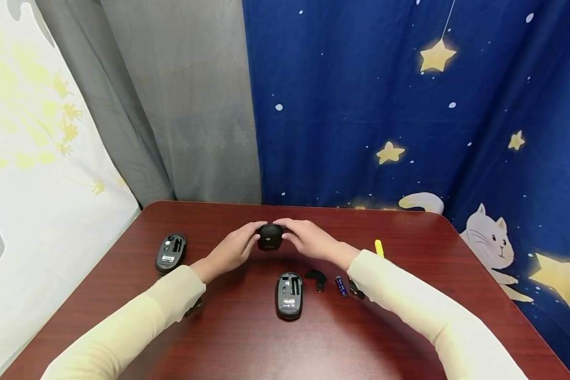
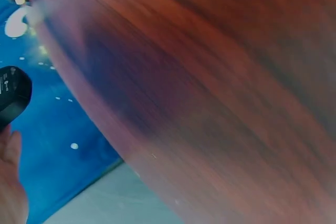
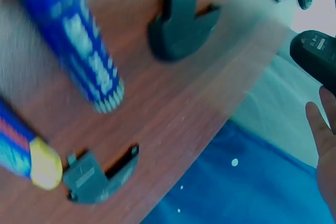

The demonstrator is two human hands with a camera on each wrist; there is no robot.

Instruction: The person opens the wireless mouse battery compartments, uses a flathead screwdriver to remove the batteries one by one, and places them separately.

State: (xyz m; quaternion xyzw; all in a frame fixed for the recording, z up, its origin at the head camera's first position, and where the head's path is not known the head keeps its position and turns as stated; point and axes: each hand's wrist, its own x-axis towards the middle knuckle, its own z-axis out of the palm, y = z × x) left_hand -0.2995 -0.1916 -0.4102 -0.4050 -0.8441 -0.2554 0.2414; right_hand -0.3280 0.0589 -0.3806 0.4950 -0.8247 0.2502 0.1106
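Note:
Both hands hold a black computer mouse (image 1: 269, 238) above the back of the table, one hand at each side. The left hand (image 1: 234, 247) grips its left side with thumb and fingers, and the right hand (image 1: 310, 238) grips the right. In the left wrist view the mouse (image 2: 13, 93) shows a label at the left edge, above part of the left hand (image 2: 11, 182). The right wrist view has the mouse (image 3: 317, 56) above the right hand (image 3: 326, 156). Nearer the person, a second mouse (image 1: 289, 298) lies upside down with its battery compartment uncovered.
A third upturned mouse (image 1: 171, 253) lies at left, its compartment uncovered. Right of the middle mouse are a black battery cover (image 1: 317, 278) and a blue battery (image 1: 341, 286). Another cover (image 3: 100, 179) and a blue, yellow-ended cylinder (image 3: 44, 163) lie nearby. A yellow stick (image 1: 379, 248) pokes past the right sleeve.

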